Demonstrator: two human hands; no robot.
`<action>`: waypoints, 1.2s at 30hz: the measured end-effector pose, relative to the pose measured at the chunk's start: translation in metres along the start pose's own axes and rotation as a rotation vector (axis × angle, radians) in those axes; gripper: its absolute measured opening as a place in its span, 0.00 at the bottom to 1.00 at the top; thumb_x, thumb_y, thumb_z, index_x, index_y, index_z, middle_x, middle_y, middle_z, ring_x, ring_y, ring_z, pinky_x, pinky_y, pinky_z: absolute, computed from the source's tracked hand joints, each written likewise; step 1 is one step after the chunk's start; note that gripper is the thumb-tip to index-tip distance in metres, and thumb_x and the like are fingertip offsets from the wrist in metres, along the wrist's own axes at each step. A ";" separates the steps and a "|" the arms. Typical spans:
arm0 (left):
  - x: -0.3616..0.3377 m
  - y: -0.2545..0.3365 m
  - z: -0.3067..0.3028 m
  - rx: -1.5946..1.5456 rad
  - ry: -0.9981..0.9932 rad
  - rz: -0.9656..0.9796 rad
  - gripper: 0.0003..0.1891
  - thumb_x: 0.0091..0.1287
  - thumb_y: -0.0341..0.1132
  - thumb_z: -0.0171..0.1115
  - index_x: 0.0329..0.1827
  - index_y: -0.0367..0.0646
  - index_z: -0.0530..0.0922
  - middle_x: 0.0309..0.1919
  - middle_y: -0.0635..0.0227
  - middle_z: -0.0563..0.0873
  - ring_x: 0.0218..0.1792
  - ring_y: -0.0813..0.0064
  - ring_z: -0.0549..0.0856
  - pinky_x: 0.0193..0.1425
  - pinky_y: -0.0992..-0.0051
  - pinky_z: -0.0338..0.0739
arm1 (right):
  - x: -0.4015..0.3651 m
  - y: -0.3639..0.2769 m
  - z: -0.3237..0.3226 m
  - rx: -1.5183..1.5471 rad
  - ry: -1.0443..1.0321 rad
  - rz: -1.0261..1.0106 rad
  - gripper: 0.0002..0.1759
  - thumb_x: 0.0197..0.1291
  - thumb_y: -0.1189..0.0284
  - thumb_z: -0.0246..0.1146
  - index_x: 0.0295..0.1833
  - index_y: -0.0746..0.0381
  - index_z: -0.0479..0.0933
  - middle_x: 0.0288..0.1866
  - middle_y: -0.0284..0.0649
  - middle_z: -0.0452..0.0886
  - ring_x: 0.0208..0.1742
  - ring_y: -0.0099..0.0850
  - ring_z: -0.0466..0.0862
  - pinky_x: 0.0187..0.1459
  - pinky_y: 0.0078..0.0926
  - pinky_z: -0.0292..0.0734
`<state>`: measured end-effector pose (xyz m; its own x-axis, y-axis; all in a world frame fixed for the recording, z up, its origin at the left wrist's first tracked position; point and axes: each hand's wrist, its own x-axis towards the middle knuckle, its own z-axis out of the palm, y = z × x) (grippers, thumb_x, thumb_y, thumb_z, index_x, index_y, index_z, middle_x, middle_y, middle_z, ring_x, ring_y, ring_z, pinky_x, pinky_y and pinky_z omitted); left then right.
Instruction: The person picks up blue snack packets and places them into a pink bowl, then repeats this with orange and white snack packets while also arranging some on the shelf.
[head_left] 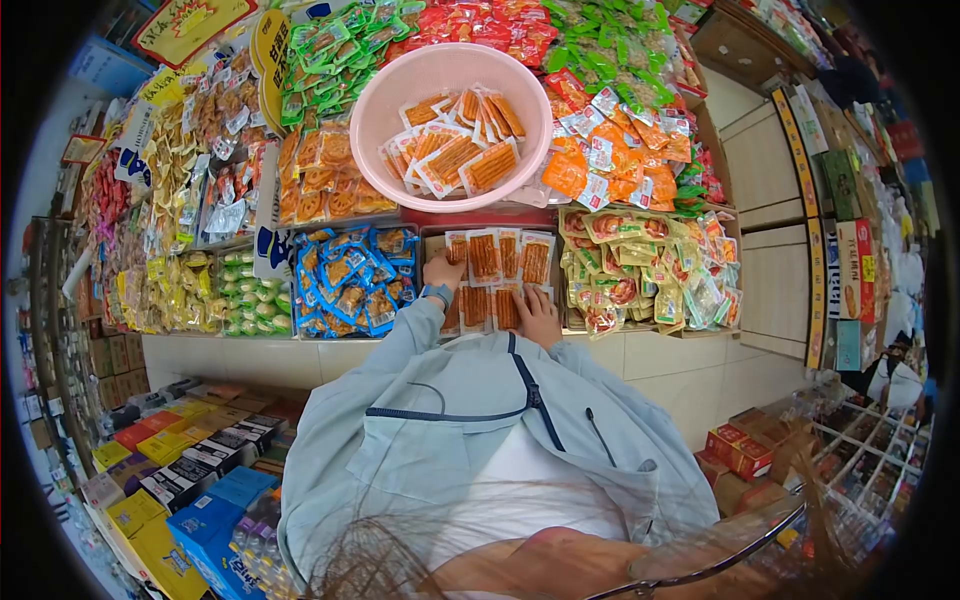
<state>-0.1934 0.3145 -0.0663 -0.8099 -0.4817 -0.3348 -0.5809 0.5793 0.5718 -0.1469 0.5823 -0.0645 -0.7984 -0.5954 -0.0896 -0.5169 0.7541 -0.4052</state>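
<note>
Flat clear packets of reddish-brown snack sticks [486, 256] stand in rows inside a display compartment in front of me. My left hand [443, 271], with a watch on the wrist, is closed at the left end of the back row, its fingers at the edge of a packet [457, 246]. Over the front row lies my right hand [540, 320], fingers stretched out and touching a packet [505, 308]. Behind the compartment, a pink plastic basin [370, 150] holds several loose packets of the same sticks [447, 165].
Blue snack packets [350, 280] fill the compartment on the left; cream-yellow packets [620, 265] fill the one on the right. Orange packets [625, 150] and green packets [345, 50] lie farther back. Stacked boxes [215, 520] stand behind me at the left, shelves at the right.
</note>
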 end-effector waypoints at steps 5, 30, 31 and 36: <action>-0.019 0.011 -0.037 -0.089 0.085 0.161 0.14 0.59 0.37 0.68 0.45 0.39 0.81 0.42 0.50 0.86 0.46 0.48 0.84 0.50 0.56 0.79 | 0.000 0.003 0.004 -0.010 0.003 -0.004 0.55 0.47 0.47 0.73 0.79 0.50 0.57 0.80 0.45 0.55 0.80 0.47 0.54 0.70 0.53 0.58; 0.027 0.135 -0.176 0.311 0.506 0.686 0.33 0.60 0.40 0.68 0.71 0.50 0.71 0.56 0.57 0.79 0.58 0.50 0.76 0.64 0.50 0.67 | 0.000 -0.001 -0.002 -0.015 0.000 -0.016 0.53 0.49 0.45 0.71 0.78 0.52 0.58 0.80 0.45 0.55 0.79 0.47 0.55 0.71 0.52 0.57; 0.015 0.131 -0.170 0.199 0.618 0.723 0.29 0.60 0.39 0.67 0.66 0.47 0.74 0.54 0.57 0.79 0.57 0.51 0.76 0.61 0.51 0.68 | 0.000 0.000 -0.002 -0.021 -0.010 -0.011 0.53 0.49 0.45 0.71 0.78 0.52 0.58 0.80 0.45 0.55 0.79 0.47 0.55 0.71 0.52 0.57; -0.059 0.064 -0.103 0.255 0.215 0.854 0.17 0.57 0.35 0.64 0.50 0.43 0.78 0.46 0.56 0.80 0.53 0.50 0.76 0.54 0.54 0.70 | 0.001 0.001 0.001 -0.015 -0.006 -0.008 0.54 0.48 0.45 0.71 0.79 0.51 0.57 0.80 0.46 0.55 0.79 0.47 0.55 0.71 0.52 0.56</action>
<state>-0.1749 0.3122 0.0674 -0.9546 0.0797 0.2871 0.1872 0.9102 0.3696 -0.1481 0.5818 -0.0654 -0.7923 -0.6031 -0.0923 -0.5278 0.7533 -0.3924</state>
